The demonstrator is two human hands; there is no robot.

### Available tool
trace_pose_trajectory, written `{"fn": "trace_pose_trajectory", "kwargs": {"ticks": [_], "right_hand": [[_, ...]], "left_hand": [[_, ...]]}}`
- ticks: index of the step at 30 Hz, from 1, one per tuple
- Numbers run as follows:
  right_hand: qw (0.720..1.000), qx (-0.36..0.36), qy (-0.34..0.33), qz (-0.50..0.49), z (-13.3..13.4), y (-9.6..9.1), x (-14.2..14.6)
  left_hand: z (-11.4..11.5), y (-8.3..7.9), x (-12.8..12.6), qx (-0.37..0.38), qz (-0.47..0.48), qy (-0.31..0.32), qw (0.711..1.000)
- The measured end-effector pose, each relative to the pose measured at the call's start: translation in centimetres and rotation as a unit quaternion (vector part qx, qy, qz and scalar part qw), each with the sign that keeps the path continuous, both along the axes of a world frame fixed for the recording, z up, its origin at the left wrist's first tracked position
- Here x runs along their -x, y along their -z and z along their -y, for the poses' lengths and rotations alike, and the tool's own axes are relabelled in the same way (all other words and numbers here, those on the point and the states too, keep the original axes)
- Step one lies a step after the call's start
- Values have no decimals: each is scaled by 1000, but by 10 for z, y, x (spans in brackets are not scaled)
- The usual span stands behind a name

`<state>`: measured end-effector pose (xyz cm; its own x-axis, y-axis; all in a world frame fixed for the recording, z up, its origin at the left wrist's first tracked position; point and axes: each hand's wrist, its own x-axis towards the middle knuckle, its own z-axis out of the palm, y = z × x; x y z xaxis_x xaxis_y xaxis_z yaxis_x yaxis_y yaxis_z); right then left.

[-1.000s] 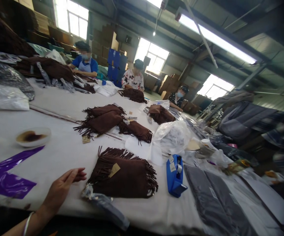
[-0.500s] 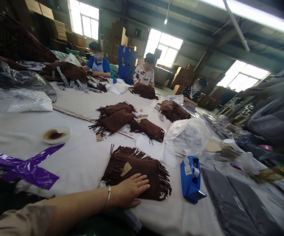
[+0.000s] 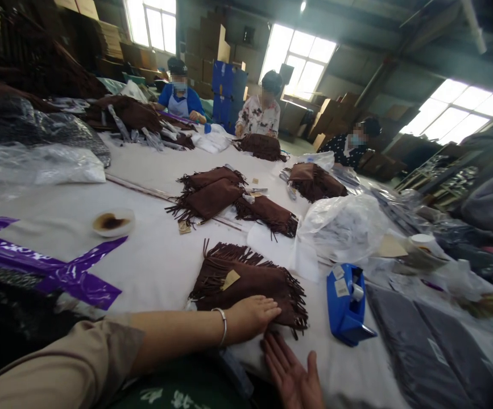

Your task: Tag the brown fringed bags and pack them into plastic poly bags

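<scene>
A folded brown fringed suede piece (image 3: 255, 281) with a tan tag lies on the white table (image 3: 152, 261) in front of me. My left hand (image 3: 250, 315), a bangle on its wrist, lies flat and open on the near edge of that piece. My right hand (image 3: 293, 372) is open, palm up, fingers spread, at the table's front edge just below the piece and touching nothing. A blue tape dispenser (image 3: 348, 304) stands to the right of the piece.
More brown fringed pieces (image 3: 212, 193) lie mid-table. A small dish (image 3: 113, 222), purple tape strips (image 3: 50, 267), plastic bags (image 3: 344, 227) and grey folded sheets (image 3: 417, 341) surround them. Three other people (image 3: 259, 111) work at the far side; cardboard boxes are stacked behind.
My left hand moved from the bare table onto the brown piece and stays flat on it. My right hand has come into view, palm up, at the front edge.
</scene>
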<state>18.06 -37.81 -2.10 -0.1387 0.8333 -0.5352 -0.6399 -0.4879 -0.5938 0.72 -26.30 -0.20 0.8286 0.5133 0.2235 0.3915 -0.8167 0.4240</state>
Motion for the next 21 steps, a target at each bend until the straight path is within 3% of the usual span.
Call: {"fn": "trace_pose_trajectory", "kwargs": {"ticks": [4,8,11,16,18,21], "right_hand": [[994,-85,61,11,-43,2,11],[990,-91,76,81,-76,12,7],[986,-98,82,106,-87,11,-9],[979,-93,131,123,-85,-5,-30],[959,-140,117,218,-86,-11,-24],[882,-238,35,405,-91,-11,2]], "left_hand": [[12,-10,12,28,40,9,999],[28,-11,21,48,42,28,998],[34,-6,25,50,38,45,997],[37,6,25,36,19,57,998],[38,10,24,16,16,63,998],[38,14,22,-16,12,67,998]]}}
